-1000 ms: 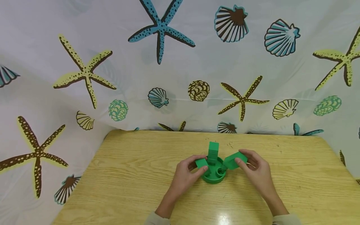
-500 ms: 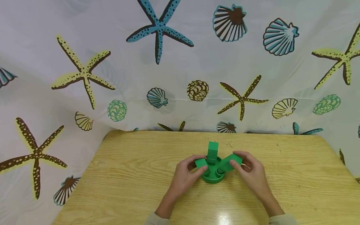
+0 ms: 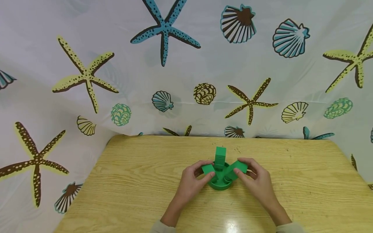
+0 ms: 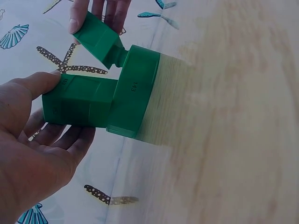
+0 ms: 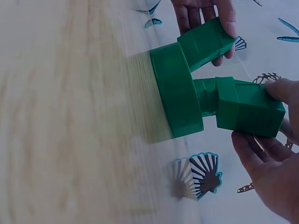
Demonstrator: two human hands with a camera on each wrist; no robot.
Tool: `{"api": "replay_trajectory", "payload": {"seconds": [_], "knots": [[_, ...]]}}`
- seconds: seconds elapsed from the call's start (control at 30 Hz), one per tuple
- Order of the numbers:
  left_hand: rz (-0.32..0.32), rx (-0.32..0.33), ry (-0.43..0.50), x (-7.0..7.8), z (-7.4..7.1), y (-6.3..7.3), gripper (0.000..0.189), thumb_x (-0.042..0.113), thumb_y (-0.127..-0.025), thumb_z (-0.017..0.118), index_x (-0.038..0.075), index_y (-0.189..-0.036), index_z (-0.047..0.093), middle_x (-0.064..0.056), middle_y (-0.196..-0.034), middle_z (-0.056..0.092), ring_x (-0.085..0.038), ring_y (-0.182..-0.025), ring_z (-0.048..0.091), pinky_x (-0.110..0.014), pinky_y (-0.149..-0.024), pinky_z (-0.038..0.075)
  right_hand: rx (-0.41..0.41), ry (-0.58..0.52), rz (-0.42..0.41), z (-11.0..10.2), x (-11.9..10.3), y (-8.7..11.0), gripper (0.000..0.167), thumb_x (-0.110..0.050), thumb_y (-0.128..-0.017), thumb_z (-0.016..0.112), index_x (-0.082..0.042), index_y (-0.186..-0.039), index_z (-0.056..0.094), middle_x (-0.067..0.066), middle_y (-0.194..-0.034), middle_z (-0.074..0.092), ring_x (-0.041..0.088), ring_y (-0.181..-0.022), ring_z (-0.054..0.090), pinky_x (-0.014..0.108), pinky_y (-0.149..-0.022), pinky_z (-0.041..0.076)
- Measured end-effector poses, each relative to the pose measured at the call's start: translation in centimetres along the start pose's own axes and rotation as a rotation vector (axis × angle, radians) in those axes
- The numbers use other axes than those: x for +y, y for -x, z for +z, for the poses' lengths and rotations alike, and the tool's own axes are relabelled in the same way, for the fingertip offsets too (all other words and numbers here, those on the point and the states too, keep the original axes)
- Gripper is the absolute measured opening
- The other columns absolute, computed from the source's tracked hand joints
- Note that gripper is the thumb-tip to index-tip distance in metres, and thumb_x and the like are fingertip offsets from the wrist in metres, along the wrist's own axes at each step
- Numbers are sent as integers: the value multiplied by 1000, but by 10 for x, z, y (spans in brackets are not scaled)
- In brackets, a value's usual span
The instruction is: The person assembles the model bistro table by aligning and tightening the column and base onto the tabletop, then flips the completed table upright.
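A round green base (image 3: 220,186) with a raised rim sits on the table, with three green angular blocks on or over it. The back block (image 3: 220,154) stands upright, untouched. My left hand (image 3: 190,181) grips the left block (image 3: 208,168) between thumb and fingers; in the left wrist view, that block (image 4: 81,100) meets the base. Thumb and fingers of my right hand (image 3: 257,181) pinch the right block (image 3: 236,169), which leans outward. In the right wrist view a narrower neck lies between this block (image 5: 250,107) and the base (image 5: 177,91); how deep it sits is hidden.
The wooden table (image 3: 140,181) stretches out on both sides of the base. Behind and to the left hangs a white cloth (image 3: 186,74) printed with starfish and shells, meeting the table's back edge.
My right hand has moved left and slightly down, bringing its block from beside the right-hand threaded socket onto it, so the socket is now mostly covered. The left hand keeps its place.
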State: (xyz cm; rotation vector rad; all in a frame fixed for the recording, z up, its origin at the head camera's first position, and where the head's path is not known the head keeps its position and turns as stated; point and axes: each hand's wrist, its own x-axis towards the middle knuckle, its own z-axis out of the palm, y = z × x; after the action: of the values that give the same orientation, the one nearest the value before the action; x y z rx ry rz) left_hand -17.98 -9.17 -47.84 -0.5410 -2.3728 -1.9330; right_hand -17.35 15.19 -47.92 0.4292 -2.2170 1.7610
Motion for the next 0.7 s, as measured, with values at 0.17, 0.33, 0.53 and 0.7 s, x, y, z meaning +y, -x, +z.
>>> {"api": "replay_trajectory", "payload": {"seconds": [0.17, 0.33, 0.53, 0.7], "knots": [[6, 6, 2, 0, 0, 0, 38, 14, -97, 75, 3, -132, 66, -12, -131, 67, -25, -121, 65, -42, -104, 51, -7, 27, -23, 2, -1, 0, 33, -5, -92, 78, -4, -124, 67, 14, -123, 67, 13, -107, 66, 27, -86, 60], [8, 12, 4, 1, 1, 0, 37, 14, -97, 75, 5, -132, 67, -12, -131, 67, -25, -120, 65, -44, -104, 51, -14, 44, -41, 1, 0, 0, 34, -4, -90, 80, -6, -121, 69, 10, -121, 69, 14, -106, 67, 27, -85, 60], [11, 15, 2, 4, 1, 1, 37, 15, -96, 75, 6, -132, 68, -11, -131, 68, -24, -120, 65, -45, -104, 51, -61, 76, -65, 5, 1, 0, 35, -4, -88, 81, -5, -121, 69, 11, -121, 69, 21, -108, 67, 28, -85, 60], [6, 7, 10, 2, 0, 1, 38, 16, -97, 75, 4, -132, 67, -11, -131, 67, -24, -120, 66, -45, -104, 51, -80, 65, -42, 8, 3, 2, 37, -4, -88, 81, -7, -123, 68, 16, -123, 68, 23, -110, 67, 30, -85, 60]]}}
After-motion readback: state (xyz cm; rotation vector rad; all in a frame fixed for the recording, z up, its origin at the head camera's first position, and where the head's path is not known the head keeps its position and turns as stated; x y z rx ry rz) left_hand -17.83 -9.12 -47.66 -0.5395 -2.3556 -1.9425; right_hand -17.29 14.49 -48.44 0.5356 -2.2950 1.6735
